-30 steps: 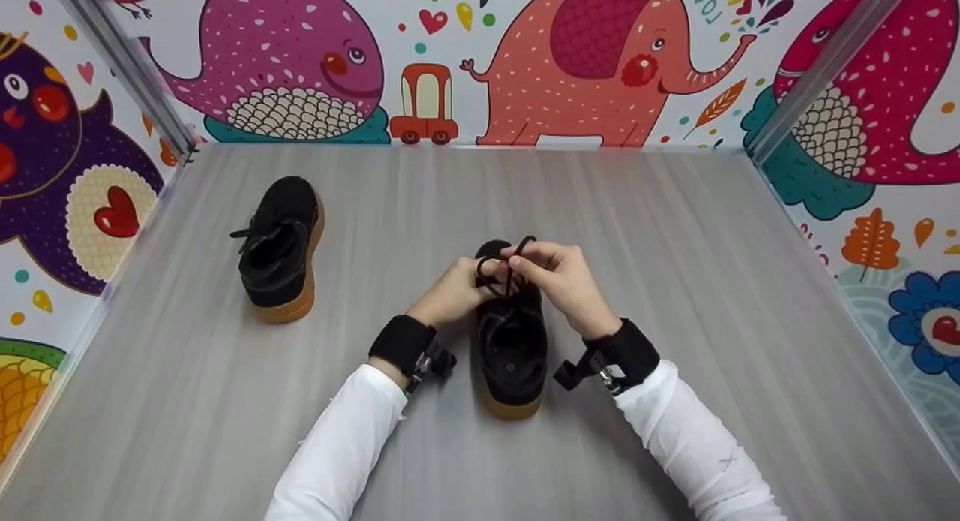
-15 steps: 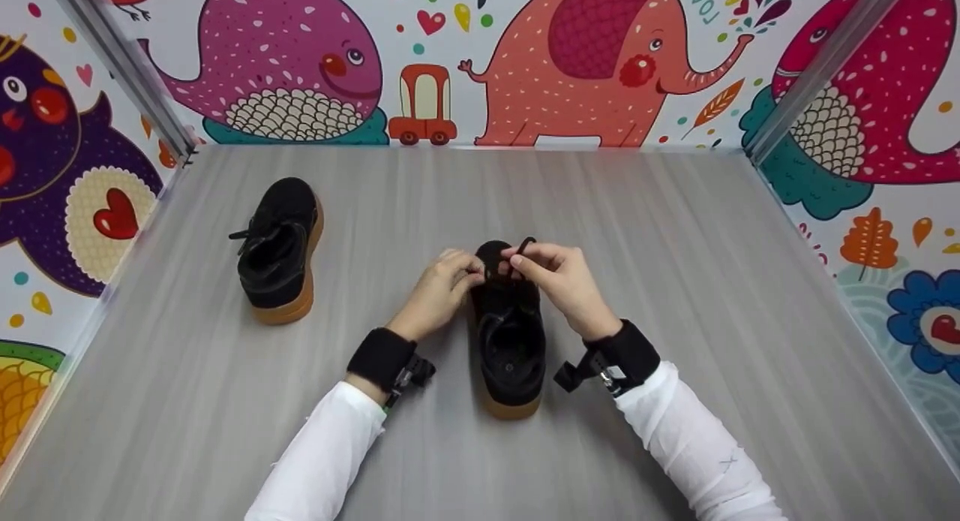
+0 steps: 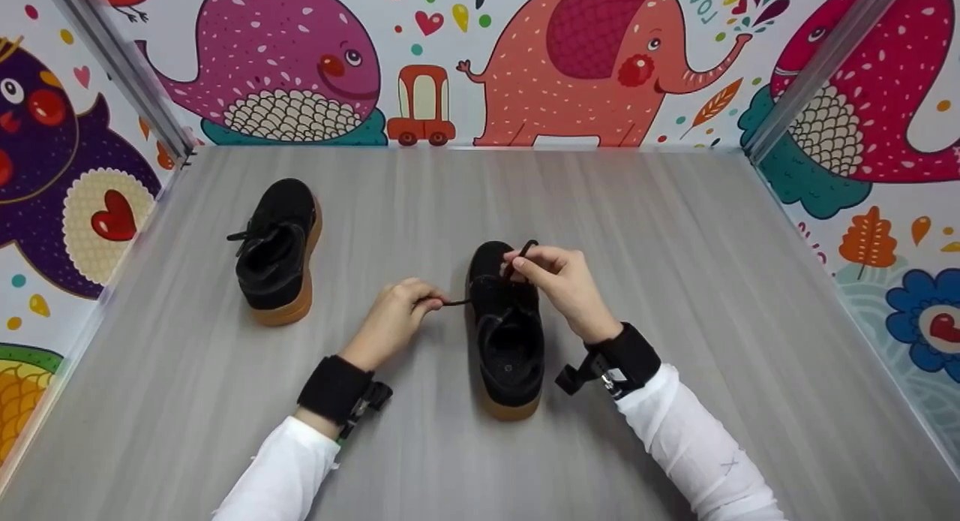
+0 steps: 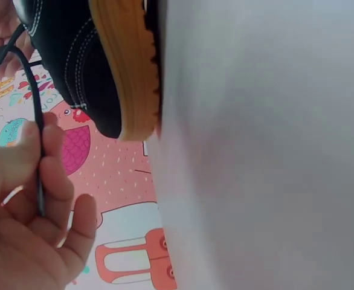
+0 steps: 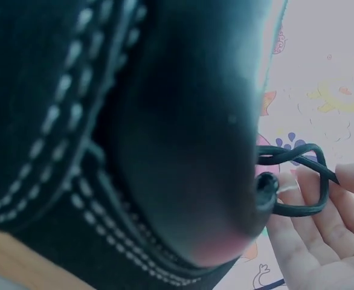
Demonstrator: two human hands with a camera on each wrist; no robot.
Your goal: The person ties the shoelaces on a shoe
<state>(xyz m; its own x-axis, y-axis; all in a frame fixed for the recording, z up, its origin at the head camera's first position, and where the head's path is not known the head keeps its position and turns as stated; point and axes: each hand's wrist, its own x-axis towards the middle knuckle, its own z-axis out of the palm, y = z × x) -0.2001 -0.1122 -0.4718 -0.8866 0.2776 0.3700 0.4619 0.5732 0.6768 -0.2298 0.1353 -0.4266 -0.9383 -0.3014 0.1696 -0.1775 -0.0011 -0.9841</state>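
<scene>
A black shoe with a tan sole stands upright on the floor, toe pointing away from me. To its left, my left hand pinches one end of a black shoelace, stretched sideways from the shoe. In the left wrist view that shoelace runs down between thumb and fingers. Above the shoe's front, my right hand pinches the other part of the lace between thumb and forefinger. A lace loop hangs in front of its fingers in the right wrist view.
A second black shoe, its lace tied, stands farther back on the left. The grey wood-grain floor is bounded by walls with cartoon animals and metal corner posts.
My left hand has left the spot over the shoe and moved left and toward me, drawing a lace end out sideways. The right hand has stayed in place, still holding its lace.
</scene>
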